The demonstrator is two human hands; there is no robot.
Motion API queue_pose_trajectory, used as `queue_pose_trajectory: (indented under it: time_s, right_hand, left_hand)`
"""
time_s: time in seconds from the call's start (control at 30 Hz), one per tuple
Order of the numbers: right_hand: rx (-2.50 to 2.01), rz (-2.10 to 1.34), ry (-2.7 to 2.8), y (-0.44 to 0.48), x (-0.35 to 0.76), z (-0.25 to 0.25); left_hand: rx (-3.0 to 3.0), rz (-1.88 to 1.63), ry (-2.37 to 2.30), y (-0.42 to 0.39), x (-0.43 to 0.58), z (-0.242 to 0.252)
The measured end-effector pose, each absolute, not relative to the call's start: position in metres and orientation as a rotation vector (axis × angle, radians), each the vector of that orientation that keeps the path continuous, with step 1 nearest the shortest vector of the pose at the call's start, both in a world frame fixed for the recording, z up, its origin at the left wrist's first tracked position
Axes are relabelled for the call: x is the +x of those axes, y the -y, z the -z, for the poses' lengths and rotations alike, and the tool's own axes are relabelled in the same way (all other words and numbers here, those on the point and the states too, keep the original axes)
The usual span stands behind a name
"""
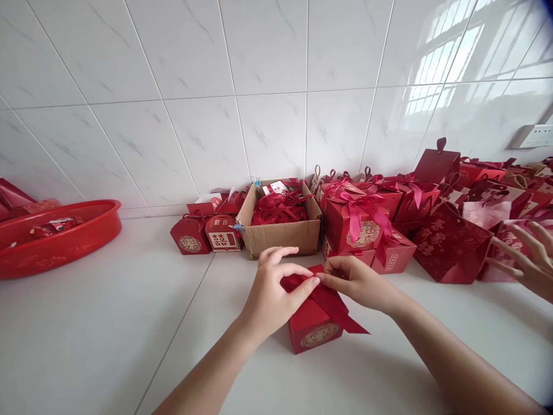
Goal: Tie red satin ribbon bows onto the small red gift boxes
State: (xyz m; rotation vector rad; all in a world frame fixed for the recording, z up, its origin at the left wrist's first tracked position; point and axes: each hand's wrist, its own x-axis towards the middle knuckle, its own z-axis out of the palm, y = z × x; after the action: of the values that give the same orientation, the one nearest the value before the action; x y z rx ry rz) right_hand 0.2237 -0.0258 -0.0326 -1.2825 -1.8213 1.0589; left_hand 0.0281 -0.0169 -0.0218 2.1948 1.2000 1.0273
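A small red gift box [311, 329] with a gold emblem on its front stands on the white surface [108, 334] in front of me. A dark red ribbon [332, 305] lies across its top, one tail trailing off to the right. My left hand [272, 294] pinches the ribbon over the box top. My right hand [356, 280] pinches the same ribbon from the right, fingertips almost meeting the left ones.
A cardboard box [280, 236] full of red ribbons sits against the tiled wall. Finished red gift boxes with pink bows [358, 222] and red paper bags [449, 245] crowd the right. A red plastic basket [56, 236] stands at left. Another person's hand [525, 253] reaches in at right.
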Motion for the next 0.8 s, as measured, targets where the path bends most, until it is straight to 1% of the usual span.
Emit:
queue_pose_trajectory:
  time_s: [0.27, 0.43, 0.53, 0.6, 0.7, 0.8]
  right_hand:
    - [-1.224, -1.028, 1.766, 0.023, 0.224, 0.036]
    - [-1.242, -1.025, 1.760, 0.022, 0.232, 0.031]
    - [-1.250, -1.081, 1.727, 0.023, 0.232, 0.029]
    - [-1.195, -1.151, 1.677, 0.024, 0.231, 0.029]
    - [-1.095, -1.209, 1.613, 0.024, 0.229, 0.031]
    - [-1.070, -1.179, 1.646, 0.023, 0.228, 0.034]
  left_hand:
    - [2.305, -1.023, -1.193, 0.015, 0.028, 0.029]
    - [2.269, -0.951, -1.176, 0.016, 0.027, 0.029]
    - [2.203, -0.973, -1.165, 0.014, 0.023, 0.026]
    - [2.128, -0.997, -1.248, 0.011, 0.018, 0.022]
    - [2.085, -0.863, -1.383, 0.005, 0.007, 0.014]
    - [2.082, -0.676, -1.301, 0.003, 0.001, 0.007]
